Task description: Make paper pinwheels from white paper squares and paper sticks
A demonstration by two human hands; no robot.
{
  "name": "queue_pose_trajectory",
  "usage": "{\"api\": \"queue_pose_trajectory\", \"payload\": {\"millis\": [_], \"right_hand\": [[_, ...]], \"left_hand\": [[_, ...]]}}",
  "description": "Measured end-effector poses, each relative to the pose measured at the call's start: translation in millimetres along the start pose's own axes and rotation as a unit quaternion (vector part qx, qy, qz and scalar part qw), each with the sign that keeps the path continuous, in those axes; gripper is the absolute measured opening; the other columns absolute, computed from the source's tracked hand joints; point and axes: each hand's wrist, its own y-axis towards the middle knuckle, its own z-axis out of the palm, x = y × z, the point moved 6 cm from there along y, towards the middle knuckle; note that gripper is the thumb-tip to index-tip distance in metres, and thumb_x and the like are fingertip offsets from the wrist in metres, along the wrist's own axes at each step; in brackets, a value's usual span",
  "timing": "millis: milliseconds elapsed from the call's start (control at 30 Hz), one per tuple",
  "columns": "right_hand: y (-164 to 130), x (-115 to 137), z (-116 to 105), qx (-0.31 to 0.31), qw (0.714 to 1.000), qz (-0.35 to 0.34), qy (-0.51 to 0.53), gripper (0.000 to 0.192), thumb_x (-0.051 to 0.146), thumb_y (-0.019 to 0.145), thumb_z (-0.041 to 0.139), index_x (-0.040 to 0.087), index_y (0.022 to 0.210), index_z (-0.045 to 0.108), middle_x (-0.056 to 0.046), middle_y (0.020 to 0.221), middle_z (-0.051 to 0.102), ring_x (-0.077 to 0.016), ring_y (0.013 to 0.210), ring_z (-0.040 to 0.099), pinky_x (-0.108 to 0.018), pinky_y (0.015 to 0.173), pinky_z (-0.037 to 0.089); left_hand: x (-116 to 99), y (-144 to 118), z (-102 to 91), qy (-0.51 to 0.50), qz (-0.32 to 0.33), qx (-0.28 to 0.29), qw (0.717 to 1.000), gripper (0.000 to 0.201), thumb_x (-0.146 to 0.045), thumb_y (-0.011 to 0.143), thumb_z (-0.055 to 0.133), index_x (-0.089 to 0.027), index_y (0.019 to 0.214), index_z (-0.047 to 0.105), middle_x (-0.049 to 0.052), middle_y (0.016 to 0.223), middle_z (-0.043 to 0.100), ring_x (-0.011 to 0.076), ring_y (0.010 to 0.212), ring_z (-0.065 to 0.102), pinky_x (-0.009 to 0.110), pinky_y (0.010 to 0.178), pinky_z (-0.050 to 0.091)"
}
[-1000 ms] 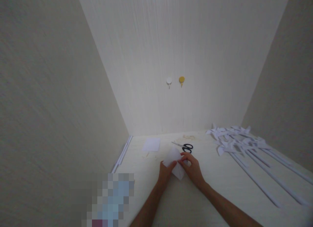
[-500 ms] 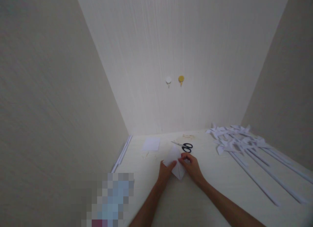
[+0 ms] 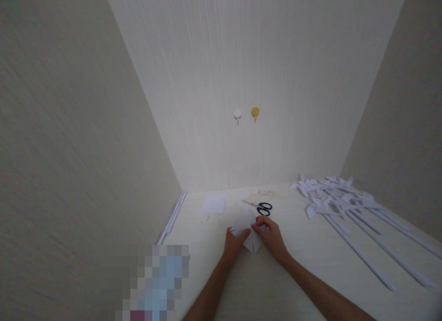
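Head view: both hands pinch a folded white paper on the table, left hand gripping its near left edge, right hand closed on its right side. A crisp crease likely needs corners aligned, then firm pressing. Scissors lie just beyond; pinwheels crowd the right, leaving open room nearer the body.

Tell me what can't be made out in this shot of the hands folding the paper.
Head view only:
- Folded paper: its middle is covered by left hand and right hand, so the fold is hidden.
- Pixelated patch: whatever lies there is blurred out.
- Paper pinwheels: too small to count.
- Their long sticks: cut off by the right edge.
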Motion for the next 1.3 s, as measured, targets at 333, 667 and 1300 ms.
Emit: {"api": "queue_pose_trajectory", "payload": {"millis": [333, 667, 1300], "right_hand": [[2.4, -3.1, -6.3, -0.031, 0.997, 0.037, 0.062, 0.015, 0.033, 0.067, 0.057, 0.018, 0.069, 0.054, -0.008, 0.095, 0.058, -0.0216, 0.091, 0.052, -0.034, 0.077, 0.040], [-1.5, -17.2, 8.4, 0.026, 0.969, 0.171, 0.175, 0.045, 0.040, 0.055, 0.067, 0.020, 0.090, 0.047, 0.000, 0.068, 0.060, -0.0139, 0.050, 0.053, -0.025, 0.045, 0.042], [-3.8, -19.4, 11.7, 0.039, 0.933, 0.227, 0.275, 0.075, 0.022, 0.050, 0.071, 0.021, 0.117, 0.037, 0.006, 0.060, 0.053, -0.0124, 0.048, 0.052, -0.025, 0.046, 0.042]], "left_hand": [[5.0, 5.5, -9.5, -0.051, 0.003, -0.051, 0.997, 0.034, -0.025, 0.050, 0.071, -0.008, 0.079, 0.063, 0.015, 0.084, 0.066, 0.0245, 0.076, 0.061, 0.035, 0.070, 0.047], [2.8, 5.5, -4.8, -0.069, 0.001, -0.012, 0.998, 0.033, -0.025, 0.052, 0.069, -0.006, 0.080, 0.064, 0.014, 0.079, 0.067, 0.0241, 0.072, 0.062, 0.035, 0.068, 0.048], [2.9, -0.4, -3.3, -0.194, -0.084, 0.043, 0.976, 0.031, -0.037, 0.055, 0.064, -0.011, 0.070, 0.057, 0.005, 0.067, 0.061, 0.0175, 0.067, 0.058, 0.028, 0.060, 0.045]]}}
